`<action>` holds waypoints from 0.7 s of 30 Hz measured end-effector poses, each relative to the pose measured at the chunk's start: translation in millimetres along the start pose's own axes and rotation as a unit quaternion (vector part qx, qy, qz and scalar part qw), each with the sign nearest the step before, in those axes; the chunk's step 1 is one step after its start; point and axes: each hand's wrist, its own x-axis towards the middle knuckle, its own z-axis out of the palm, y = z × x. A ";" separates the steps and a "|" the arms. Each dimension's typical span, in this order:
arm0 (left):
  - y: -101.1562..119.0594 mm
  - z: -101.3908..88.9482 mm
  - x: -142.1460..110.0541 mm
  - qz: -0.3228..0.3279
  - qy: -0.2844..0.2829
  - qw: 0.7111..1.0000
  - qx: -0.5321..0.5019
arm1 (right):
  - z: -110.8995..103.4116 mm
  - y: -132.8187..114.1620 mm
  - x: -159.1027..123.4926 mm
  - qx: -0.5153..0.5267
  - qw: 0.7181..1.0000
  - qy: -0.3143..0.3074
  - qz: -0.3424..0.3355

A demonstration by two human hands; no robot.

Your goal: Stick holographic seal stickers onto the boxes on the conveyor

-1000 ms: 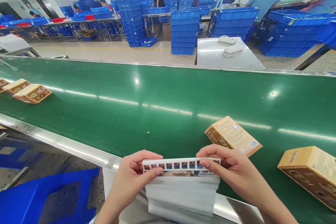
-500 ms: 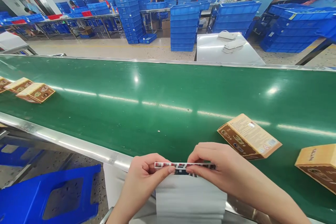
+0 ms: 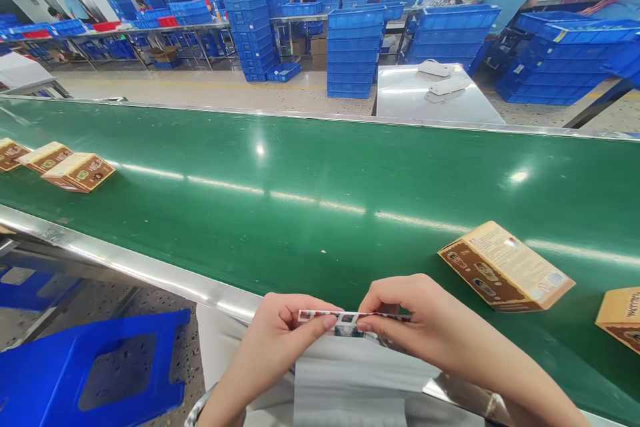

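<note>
Pinching one thin printed strip (image 3: 347, 320) over the near side of the green belt (image 3: 250, 227), left hand (image 3: 280, 340) and right hand (image 3: 417, 313) both have a snug grip. Just past them, a brown box (image 3: 505, 267) has slid further right, so the belt's probably running meanwhile.

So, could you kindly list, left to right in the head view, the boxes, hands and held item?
Cluster of three boxes, left hand, held printed item, right hand, angled box, cut-off box at the right edge.

blue crates (image 3: 355, 53): stacked | pale table (image 3: 425, 109): two white objects (image 3: 449, 85) on top
</note>
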 end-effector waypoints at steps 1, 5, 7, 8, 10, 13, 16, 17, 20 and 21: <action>0.3 -0.3 0.0 0.004 0.000 1.000 -0.006 | -0.1 0.4 0.3 0.008 1.000 -0.002 0.003; 1.0 -0.9 0.8 0.016 0.004 1.000 -0.008 | -0.6 1.6 1.8 0.021 1.000 -0.008 0.017; 0.5 -1.7 1.3 0.020 -0.008 1.000 -0.004 | -0.5 2.2 2.7 0.024 0.999 -0.015 0.028; 0.0 -2.4 1.5 0.021 -0.016 1.000 -0.003 | -0.3 2.5 3.1 0.026 0.999 -0.020 0.032; -1.1 -4.2 1.9 0.019 -0.028 0.999 -0.002 | 0.5 3.1 3.7 0.031 0.998 -0.026 0.038; -2.6 -7.0 2.5 0.019 -0.043 0.999 0.012 | 1.9 4.2 4.4 0.031 0.998 -0.029 0.037; -3.5 -8.6 3.7 0.026 -0.054 0.998 0.019 | 3.0 5.6 5.6 0.039 0.998 -0.029 0.037; -3.7 -8.7 4.1 0.028 -0.054 0.998 0.016 | 3.1 5.9 6.1 0.044 0.998 -0.029 0.039; -3.8 -8.8 4.6 0.029 -0.057 0.998 0.002 | 3.5 6.0 7.0 0.058 0.997 -0.028 0.045; -3.8 -9.0 4.5 0.028 -0.061 0.998 -0.003 | 3.6 5.8 7.0 0.061 0.997 -0.030 0.047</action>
